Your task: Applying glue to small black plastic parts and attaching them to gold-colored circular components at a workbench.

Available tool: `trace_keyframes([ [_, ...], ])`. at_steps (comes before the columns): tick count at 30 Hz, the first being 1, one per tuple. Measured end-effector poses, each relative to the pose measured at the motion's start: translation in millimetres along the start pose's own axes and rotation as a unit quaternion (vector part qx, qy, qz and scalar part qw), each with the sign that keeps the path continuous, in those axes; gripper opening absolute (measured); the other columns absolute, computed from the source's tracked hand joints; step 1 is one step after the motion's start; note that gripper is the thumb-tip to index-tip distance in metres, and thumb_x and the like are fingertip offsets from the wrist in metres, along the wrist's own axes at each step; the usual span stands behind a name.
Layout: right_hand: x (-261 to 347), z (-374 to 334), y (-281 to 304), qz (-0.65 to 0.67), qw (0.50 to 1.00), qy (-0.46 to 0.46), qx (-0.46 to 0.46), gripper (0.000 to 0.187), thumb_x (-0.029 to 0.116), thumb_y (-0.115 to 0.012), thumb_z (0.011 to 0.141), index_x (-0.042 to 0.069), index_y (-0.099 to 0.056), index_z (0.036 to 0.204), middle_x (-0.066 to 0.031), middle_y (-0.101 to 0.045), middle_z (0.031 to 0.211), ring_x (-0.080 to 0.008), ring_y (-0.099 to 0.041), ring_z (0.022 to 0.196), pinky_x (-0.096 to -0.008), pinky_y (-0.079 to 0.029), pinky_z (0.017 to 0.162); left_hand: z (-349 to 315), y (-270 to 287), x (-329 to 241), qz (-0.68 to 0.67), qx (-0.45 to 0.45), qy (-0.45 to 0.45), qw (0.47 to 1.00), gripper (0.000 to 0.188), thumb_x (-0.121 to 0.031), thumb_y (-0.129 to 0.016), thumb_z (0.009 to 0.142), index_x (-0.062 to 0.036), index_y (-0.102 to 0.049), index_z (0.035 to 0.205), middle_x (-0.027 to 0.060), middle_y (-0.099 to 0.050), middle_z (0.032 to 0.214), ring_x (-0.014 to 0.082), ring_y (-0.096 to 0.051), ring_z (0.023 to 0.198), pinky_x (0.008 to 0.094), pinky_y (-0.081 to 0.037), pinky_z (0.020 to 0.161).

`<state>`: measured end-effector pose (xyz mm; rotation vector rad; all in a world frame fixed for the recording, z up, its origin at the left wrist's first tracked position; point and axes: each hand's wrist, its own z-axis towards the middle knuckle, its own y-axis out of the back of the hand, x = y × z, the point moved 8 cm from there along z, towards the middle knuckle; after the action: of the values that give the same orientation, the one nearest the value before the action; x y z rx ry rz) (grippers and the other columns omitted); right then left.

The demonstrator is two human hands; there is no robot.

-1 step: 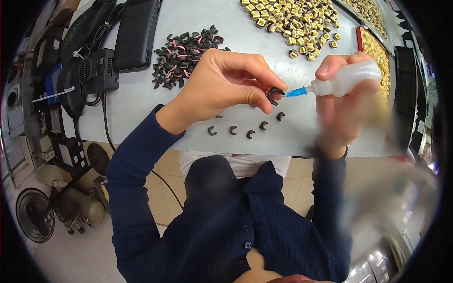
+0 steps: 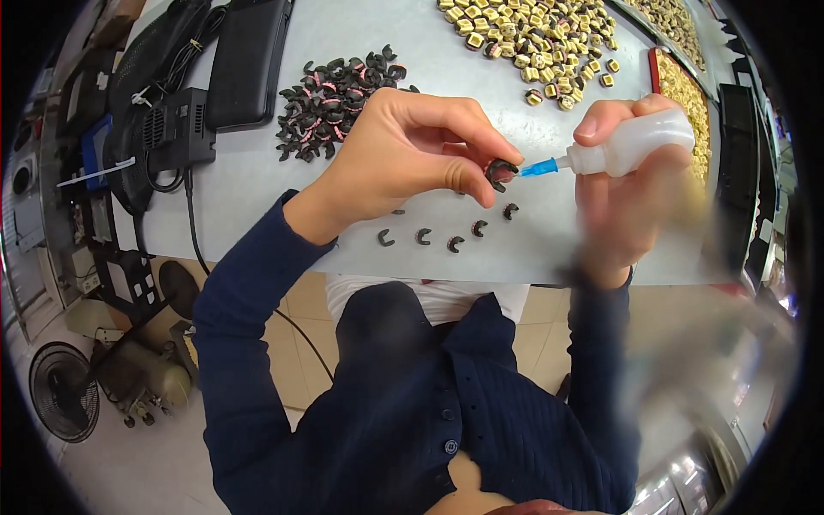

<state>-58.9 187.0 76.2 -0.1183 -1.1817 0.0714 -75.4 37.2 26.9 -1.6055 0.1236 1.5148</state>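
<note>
So from my end I've got both hands busy over the pale grey worktop (image 2: 528,253). The left hand (image 2: 403,150) has its grip closed to a narrow pinch, thumb and index finger on a small black C-shaped piece (image 2: 493,178) that's up above the surface, gap facing right, with some pink showing on the inside. My right hand (image 2: 620,210) is wrapped round a whitish squeeze bottle (image 2: 644,142), so that grip is only as open as the bottle is thick, though the lower part of the hand is pretty blurry. The bottle lies tipped nearly sideways, and its blue nozzle (image 2: 539,168) points left, right at the gap in the piece; can't tell if it's actually touching. Below the hands there's a loose curve of black pieces (image 2: 451,245), spaced apart. Past the left hand I've got a heap of black and pink pieces (image 2: 330,107), and further over to the right a big spread of pale yellow pieces (image 2: 549,43). A black power adapter (image 2: 184,129) sits off to the left.
</note>
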Motion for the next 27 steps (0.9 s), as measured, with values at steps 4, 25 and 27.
trace_keyframes([
  [4, -1.3, -7.9, -0.4, -0.008, 0.998, -0.032, 0.05, 0.037, 0.037, -0.037, 0.1, 0.006, -0.038, 0.119, -0.0116, -0.056, 0.091, -0.0147, -0.045, 0.076, -0.0237, -0.038, 0.068, -0.7, -0.2, -0.2, 0.006, -0.001, -0.001, 1.0, 0.025, 0.01, -0.072, 0.07, 0.004, -0.069, 0.094, 0.0102, -0.064, 0.083, 0.0155, -0.063, 0.078, 0.0258, -0.055, 0.071],
  [25, 2.9, -3.9, 6.0, -0.11, 0.993, -0.025, -0.018, 0.056, 0.057, -0.033, 0.095, 0.003, -0.041, 0.105, -0.0146, -0.059, 0.09, -0.0154, -0.047, 0.072, -0.0241, -0.038, 0.065, -2.7, 5.4, 3.5, 0.038, -0.037, 0.003, 0.999, 0.034, -0.004, -0.081, 0.063, 0.0001, -0.068, 0.095, 0.0085, -0.06, 0.084, 0.0155, -0.06, 0.077, 0.0239, -0.051, 0.065],
  [27, 3.3, -4.4, 4.5, -0.106, 0.994, -0.034, -0.009, 0.055, 0.056, -0.036, 0.094, 0.003, -0.042, 0.104, -0.015, -0.06, 0.09, -0.0157, -0.048, 0.073, -0.0243, -0.038, 0.065, -3.8, 6.4, 3.4, 0.04, -0.039, 0.0, 0.998, 0.034, -0.005, -0.081, 0.064, 0.0, -0.068, 0.095, 0.0083, -0.06, 0.084, 0.0154, -0.06, 0.076, 0.0243, -0.051, 0.065],
])
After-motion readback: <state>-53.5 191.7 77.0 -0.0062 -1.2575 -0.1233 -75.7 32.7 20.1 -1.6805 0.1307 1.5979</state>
